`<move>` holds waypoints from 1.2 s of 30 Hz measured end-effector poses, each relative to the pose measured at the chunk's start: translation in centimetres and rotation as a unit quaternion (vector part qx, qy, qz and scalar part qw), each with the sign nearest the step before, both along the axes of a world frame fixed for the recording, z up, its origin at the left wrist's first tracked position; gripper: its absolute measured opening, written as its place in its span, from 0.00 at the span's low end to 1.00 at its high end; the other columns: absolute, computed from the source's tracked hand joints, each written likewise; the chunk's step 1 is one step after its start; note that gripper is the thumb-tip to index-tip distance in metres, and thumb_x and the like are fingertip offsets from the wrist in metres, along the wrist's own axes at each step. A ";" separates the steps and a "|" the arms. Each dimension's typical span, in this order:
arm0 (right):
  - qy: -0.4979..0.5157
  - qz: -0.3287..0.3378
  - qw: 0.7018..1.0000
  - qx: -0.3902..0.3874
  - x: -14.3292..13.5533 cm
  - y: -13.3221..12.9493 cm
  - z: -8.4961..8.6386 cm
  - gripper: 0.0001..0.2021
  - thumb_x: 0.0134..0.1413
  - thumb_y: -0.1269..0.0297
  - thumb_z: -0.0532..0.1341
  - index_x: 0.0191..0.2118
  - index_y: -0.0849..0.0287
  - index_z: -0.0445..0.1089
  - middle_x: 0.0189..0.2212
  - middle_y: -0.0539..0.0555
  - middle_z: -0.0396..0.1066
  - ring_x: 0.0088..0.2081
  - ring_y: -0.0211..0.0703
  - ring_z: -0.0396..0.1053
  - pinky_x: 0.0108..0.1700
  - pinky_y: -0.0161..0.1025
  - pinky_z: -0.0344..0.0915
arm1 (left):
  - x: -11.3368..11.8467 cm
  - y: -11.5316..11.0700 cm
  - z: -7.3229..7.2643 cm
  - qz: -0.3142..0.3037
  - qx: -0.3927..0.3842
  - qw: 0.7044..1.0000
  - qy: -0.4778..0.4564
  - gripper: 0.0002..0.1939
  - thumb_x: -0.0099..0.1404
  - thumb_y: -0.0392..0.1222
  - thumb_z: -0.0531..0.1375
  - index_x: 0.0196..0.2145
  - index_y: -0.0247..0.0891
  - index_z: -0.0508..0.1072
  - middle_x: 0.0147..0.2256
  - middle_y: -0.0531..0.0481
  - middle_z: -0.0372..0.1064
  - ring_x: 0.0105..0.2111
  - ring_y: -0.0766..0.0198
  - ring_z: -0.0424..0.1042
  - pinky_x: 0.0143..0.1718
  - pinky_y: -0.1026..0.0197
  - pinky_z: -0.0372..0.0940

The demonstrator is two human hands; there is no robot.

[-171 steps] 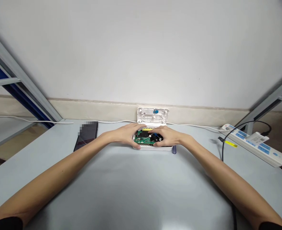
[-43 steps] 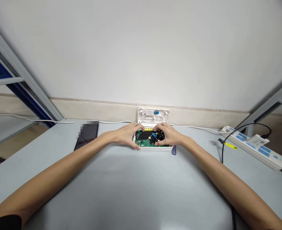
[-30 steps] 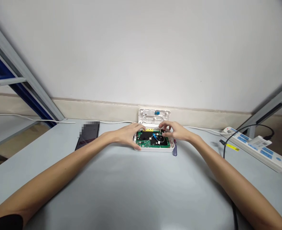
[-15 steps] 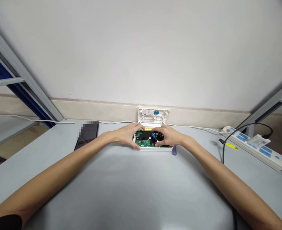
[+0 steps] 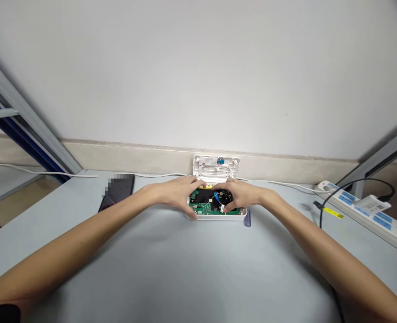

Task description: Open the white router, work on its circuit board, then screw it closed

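A white router case (image 5: 215,217) lies opened on the table, with a green circuit board (image 5: 203,209) in its base. On the board are black plates, a thin white fibre lead with a blue connector (image 5: 216,196), and a small white tag (image 5: 222,208). My left hand (image 5: 180,195) clasps the case's left end, thumb at the front rim and fingers at the back. Over the board's right half, my right hand (image 5: 240,194) curves with its fingers at the back and thumb beside the tag; it appears to grip the board. Its fingertip contact is partly hidden.
Behind the base stands the white cover (image 5: 215,169), upright near the wall. A purple-handled tool (image 5: 248,219) lies right of the case. A dark phone (image 5: 119,192) is at left. At right are a power strip (image 5: 367,211), an adapter and a black cable (image 5: 321,217).
The camera view has shifted slightly, so the case sits a little lower. My right thumb has moved slightly, and the white tag now shows beside it. My left hand keeps its hold.
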State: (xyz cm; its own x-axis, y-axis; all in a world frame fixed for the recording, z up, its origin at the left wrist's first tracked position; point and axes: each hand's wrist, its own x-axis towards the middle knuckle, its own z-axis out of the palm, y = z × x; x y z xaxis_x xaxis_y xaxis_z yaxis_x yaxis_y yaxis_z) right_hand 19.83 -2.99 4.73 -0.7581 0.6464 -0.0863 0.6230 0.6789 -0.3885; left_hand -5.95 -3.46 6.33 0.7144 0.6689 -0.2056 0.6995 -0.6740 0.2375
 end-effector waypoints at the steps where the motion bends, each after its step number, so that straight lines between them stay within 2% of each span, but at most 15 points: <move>1: -0.005 0.004 1.000 0.007 -0.2 -0.1 0.1 0.38 0.44 0.56 0.69 0.63 0.54 0.62 0.50 0.59 0.71 0.51 0.56 0.65 0.50 0.48 0.62 | 0.1 0.0 0.1 0.002 0.000 1.000 0.003 0.48 0.46 0.66 0.66 0.60 0.46 0.57 0.55 0.43 0.61 0.53 0.48 0.63 0.50 0.55 0.61; 4: 0.000 0.010 1.000 0.030 -0.6 -0.4 0.0 0.37 0.46 0.56 0.68 0.63 0.54 0.61 0.51 0.59 0.70 0.52 0.57 0.64 0.51 0.48 0.61 | 0.2 -0.2 0.2 0.018 -0.006 1.000 -0.003 0.46 0.47 0.64 0.66 0.59 0.47 0.58 0.53 0.44 0.62 0.52 0.48 0.64 0.47 0.56 0.62; 7: 0.017 0.011 0.999 0.045 -0.6 -0.6 -0.4 0.34 0.48 0.56 0.67 0.62 0.54 0.61 0.52 0.59 0.68 0.52 0.55 0.64 0.51 0.46 0.61 | -0.2 -0.1 -0.4 0.020 -0.007 1.000 -0.017 0.45 0.47 0.64 0.67 0.59 0.47 0.58 0.52 0.44 0.61 0.51 0.48 0.63 0.47 0.55 0.62; 12: 0.019 -0.021 0.999 0.026 -0.4 -0.6 -0.6 0.27 0.44 0.56 0.68 0.51 0.56 0.64 0.40 0.57 0.69 0.43 0.52 0.65 0.43 0.43 0.61 | -0.8 0.2 -1.5 -0.005 0.007 0.998 -0.064 0.44 0.48 0.63 0.67 0.58 0.45 0.60 0.51 0.42 0.61 0.51 0.46 0.62 0.46 0.54 0.63; 18: 0.035 -0.038 0.998 0.018 -0.7 -0.7 -0.6 0.22 0.41 0.59 0.68 0.41 0.55 0.59 0.34 0.53 0.66 0.38 0.47 0.61 0.39 0.39 0.58 | -0.7 0.1 -1.4 -0.002 0.005 0.997 -0.081 0.42 0.47 0.62 0.68 0.57 0.44 0.62 0.49 0.42 0.61 0.49 0.47 0.63 0.44 0.54 0.64; 36: 0.046 -0.038 0.998 0.007 -0.5 -0.6 -0.6 0.21 0.40 0.58 0.67 0.38 0.55 0.57 0.31 0.51 0.64 0.37 0.46 0.61 0.37 0.39 0.56 | -0.7 0.2 -1.4 -0.002 0.004 0.997 -0.081 0.43 0.47 0.61 0.68 0.56 0.44 0.62 0.49 0.42 0.62 0.48 0.47 0.63 0.43 0.54 0.63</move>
